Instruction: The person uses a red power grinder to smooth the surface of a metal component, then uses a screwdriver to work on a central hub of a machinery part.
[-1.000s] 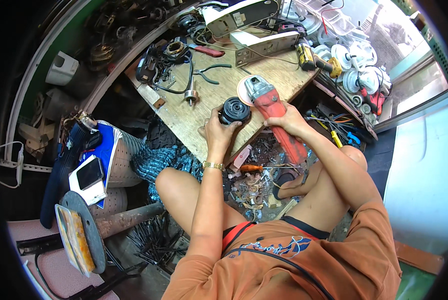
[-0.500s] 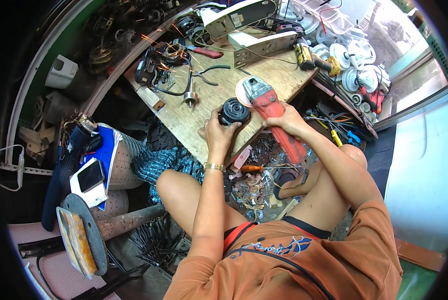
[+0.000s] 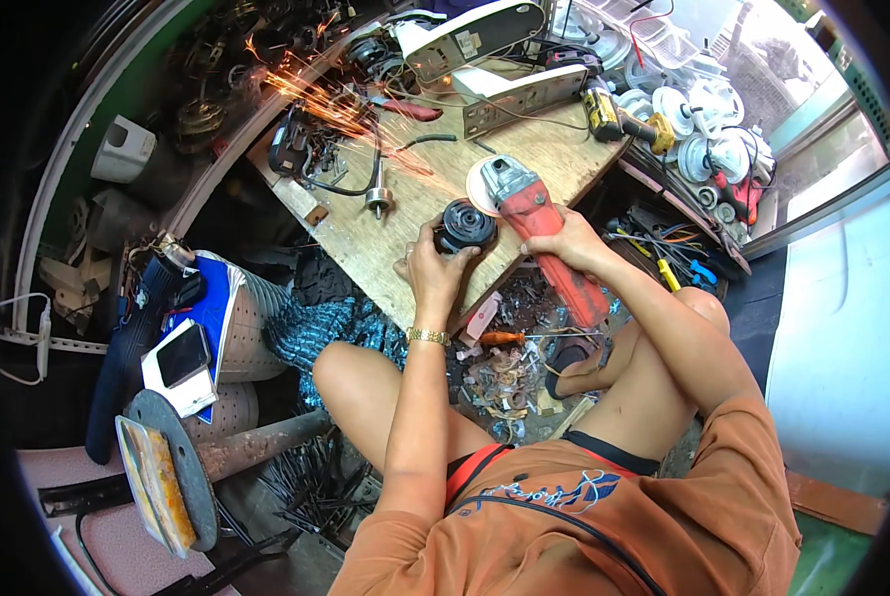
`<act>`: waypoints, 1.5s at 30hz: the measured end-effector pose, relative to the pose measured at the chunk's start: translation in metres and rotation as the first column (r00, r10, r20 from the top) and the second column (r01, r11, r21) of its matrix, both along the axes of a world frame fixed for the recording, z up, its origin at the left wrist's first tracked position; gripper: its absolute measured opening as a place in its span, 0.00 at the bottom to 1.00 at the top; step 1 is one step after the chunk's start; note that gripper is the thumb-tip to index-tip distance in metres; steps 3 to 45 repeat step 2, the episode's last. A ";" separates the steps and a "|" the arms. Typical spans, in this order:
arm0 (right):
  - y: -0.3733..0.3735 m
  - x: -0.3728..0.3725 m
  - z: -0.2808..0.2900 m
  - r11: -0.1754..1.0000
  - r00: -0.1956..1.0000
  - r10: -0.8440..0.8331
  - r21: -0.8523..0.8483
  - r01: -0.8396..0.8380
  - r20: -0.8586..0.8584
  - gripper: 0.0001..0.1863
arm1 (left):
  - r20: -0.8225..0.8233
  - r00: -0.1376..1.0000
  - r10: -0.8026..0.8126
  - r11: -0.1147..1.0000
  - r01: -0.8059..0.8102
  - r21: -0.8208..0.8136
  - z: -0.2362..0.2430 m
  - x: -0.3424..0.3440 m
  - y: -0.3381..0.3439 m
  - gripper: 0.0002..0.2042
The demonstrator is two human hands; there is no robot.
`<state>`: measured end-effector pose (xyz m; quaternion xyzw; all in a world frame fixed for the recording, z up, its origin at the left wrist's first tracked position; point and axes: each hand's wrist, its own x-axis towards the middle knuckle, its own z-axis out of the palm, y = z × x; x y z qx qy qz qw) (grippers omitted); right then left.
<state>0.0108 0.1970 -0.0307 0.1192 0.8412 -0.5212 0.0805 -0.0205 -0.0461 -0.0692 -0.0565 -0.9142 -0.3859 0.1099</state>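
My left hand (image 3: 435, 266) grips a round black ringed part (image 3: 467, 226) at the near edge of the wooden board, fingers wrapped around its side. My right hand (image 3: 569, 241) is closed around the red body of an angle grinder (image 3: 536, 214). The grinder's pale disc (image 3: 482, 186) meets the far rim of the black part, and a stream of orange sparks (image 3: 336, 111) flies off to the far left. The exact contact point is partly hidden by the disc.
On the wooden board (image 3: 425, 214) lie a metal chuck-like piece (image 3: 378, 201), pliers, white housings (image 3: 524, 99) and a yellow-black drill (image 3: 604, 109). White plastic wheels (image 3: 713, 139) crowd the far right. A phone (image 3: 183, 355) rests at left. Scraps and an orange-handled screwdriver (image 3: 502, 338) lie below.
The sparks have grown from a few streaks into a dense stream toward the far left. Both hands, the grinder and the black part have barely moved.
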 end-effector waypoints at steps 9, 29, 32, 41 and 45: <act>0.000 0.000 0.000 1.000 1.000 0.009 0.015 -0.009 -0.009 0.38 | -0.002 1.000 -0.002 1.000 0.002 0.001 0.000 0.000 0.000 0.39; 0.000 0.000 0.000 1.000 1.000 0.009 0.015 -0.009 -0.009 0.38 | -0.002 1.000 -0.002 1.000 0.002 0.001 0.000 0.000 0.000 0.39; 0.000 0.000 0.000 1.000 1.000 0.009 0.015 -0.009 -0.009 0.38 | -0.002 1.000 -0.002 1.000 0.002 0.001 0.000 0.000 0.000 0.39; 0.000 0.000 0.000 1.000 1.000 0.009 0.015 -0.009 -0.009 0.38 | -0.002 1.000 -0.002 1.000 0.002 0.001 0.000 0.000 0.000 0.39; 0.000 0.000 0.000 1.000 1.000 0.009 0.015 -0.009 -0.009 0.38 | -0.002 1.000 -0.002 1.000 0.002 0.001 0.000 0.000 0.000 0.39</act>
